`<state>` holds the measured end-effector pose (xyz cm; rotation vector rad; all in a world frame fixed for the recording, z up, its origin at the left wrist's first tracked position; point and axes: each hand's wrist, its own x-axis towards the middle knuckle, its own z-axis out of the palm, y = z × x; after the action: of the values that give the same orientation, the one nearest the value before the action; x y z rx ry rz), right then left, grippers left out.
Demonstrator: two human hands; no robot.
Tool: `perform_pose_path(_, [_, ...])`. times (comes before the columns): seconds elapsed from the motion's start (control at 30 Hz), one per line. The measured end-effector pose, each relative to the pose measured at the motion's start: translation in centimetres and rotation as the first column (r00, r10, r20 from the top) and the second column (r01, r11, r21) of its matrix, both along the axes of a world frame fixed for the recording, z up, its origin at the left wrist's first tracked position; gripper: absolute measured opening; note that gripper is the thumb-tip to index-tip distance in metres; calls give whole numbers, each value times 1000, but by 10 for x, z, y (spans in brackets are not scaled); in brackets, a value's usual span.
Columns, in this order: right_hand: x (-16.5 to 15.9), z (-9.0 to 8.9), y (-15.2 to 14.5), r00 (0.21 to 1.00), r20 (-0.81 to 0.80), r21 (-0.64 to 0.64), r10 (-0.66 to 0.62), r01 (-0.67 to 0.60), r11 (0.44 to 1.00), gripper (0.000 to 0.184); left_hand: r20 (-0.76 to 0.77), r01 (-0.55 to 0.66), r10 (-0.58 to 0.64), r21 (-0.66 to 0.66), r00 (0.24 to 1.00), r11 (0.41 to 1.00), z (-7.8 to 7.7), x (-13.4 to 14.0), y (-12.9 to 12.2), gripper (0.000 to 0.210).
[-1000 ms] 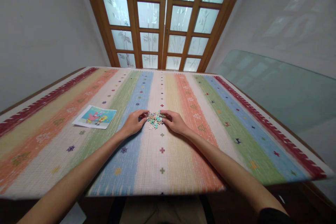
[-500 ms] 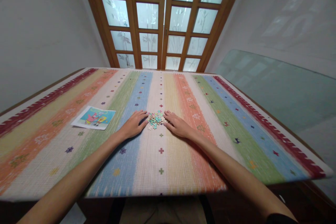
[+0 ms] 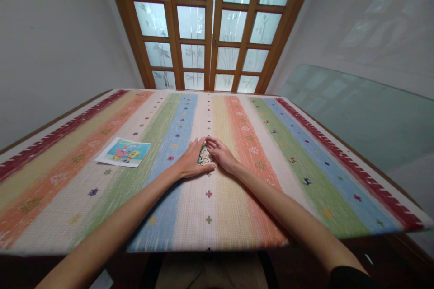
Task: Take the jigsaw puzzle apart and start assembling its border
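A small heap of jigsaw puzzle pieces (image 3: pixel 205 157), in teal and pale beige, lies on the striped tablecloth between my two hands. My left hand (image 3: pixel 192 160) is cupped around the heap's left side, thumb stretched along the near edge and fingers along the far edge. Around the right side curves my right hand (image 3: pixel 221 154), its fingertips meeting those of the left at the top. Both hands have fingers extended and grip nothing. Part of the heap is hidden under the palms and fingers. To the left lies a printed cartoon picture (image 3: pixel 125 151), flat on the cloth.
The striped tablecloth (image 3: pixel 233 216) covers a large table reaching back to wood-framed glass doors (image 3: pixel 210 47). A pale greenish glass panel (image 3: pixel 359 113) leans by the right wall. Below the near edge, part of a chair seat (image 3: pixel 210 273) shows.
Both hands have moved inward around the puzzle pieces, squeezing the heap smaller. Their fingertips now touch at the far side. The view has shifted very slightly.
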<state>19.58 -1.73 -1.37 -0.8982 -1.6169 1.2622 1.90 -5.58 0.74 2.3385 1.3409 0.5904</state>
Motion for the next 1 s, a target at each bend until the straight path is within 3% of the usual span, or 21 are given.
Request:
perform_pose_path(0.07, [1,-2,4,993,-94,-42,-68,64,997,49,-82,-26,27,22,996,999,-4,7,3,123])
perform_pose_path(0.13, [6,-3,8,987,-111,-40,-119,115,993,46,-138,-47,54,55,989,997,-9,14,8,121])
perform_pose_path(0.27, [23,-1,12,974,-117,-29,-194,191,981,45,-108,-73,88,135,990,988,-16,21,17,73])
perform_pose_path(0.37, [39,0,12,967,-120,-15,-224,224,974,42,20,-20,17,206,1000,978,-16,17,24,33])
perform_pose_path(0.43, [50,1,12,968,-86,13,-235,237,971,40,62,0,-14,222,998,975,-14,11,27,21])
perform_pose_path(0.6, [75,2,10,965,34,64,-259,256,965,42,95,-12,-13,258,995,966,-9,-1,35,20])
perform_pose_path(0.87, [84,2,-3,939,-41,-172,-342,331,928,42,163,-50,12,232,987,971,-6,-5,40,29])
perform_pose_path(1.0, [83,1,-6,941,-45,-186,-336,323,928,43,148,-27,-6,217,989,976,-4,-12,37,36])
